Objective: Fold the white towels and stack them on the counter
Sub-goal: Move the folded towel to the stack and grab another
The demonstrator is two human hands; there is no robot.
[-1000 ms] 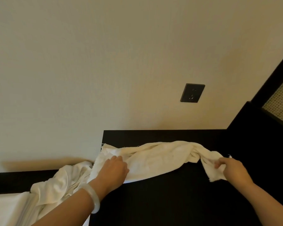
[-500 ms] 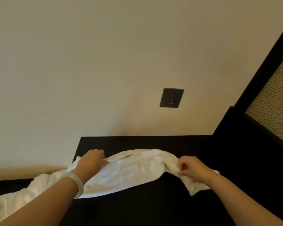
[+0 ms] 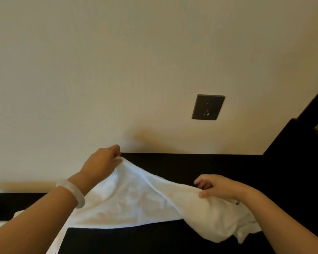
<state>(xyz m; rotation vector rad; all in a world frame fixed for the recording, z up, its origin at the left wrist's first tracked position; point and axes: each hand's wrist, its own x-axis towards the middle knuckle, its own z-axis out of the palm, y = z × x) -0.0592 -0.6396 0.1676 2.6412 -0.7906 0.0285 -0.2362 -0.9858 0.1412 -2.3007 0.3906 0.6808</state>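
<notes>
- One white towel [image 3: 136, 198] is gripped: the far edge is pinched by the left hand [image 3: 103, 162] at 10 o'clock, and the bunched end is clutched by the right hand [image 3: 217, 187], curled around it, at 3 o'clock.
- It is draped, partly lifted, on the dark counter [image 3: 191, 164]; spreading before the first fold is judged to be in hand.
- Next, the bunched end must be pulled flat.
- Bare counter is left at 12 to 2 o'clock, bounded by the wall [image 3: 117, 70] and a side panel [image 3: 292, 140].

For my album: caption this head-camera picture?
Left hand and right hand hold a white towel above a dark counter.
</notes>
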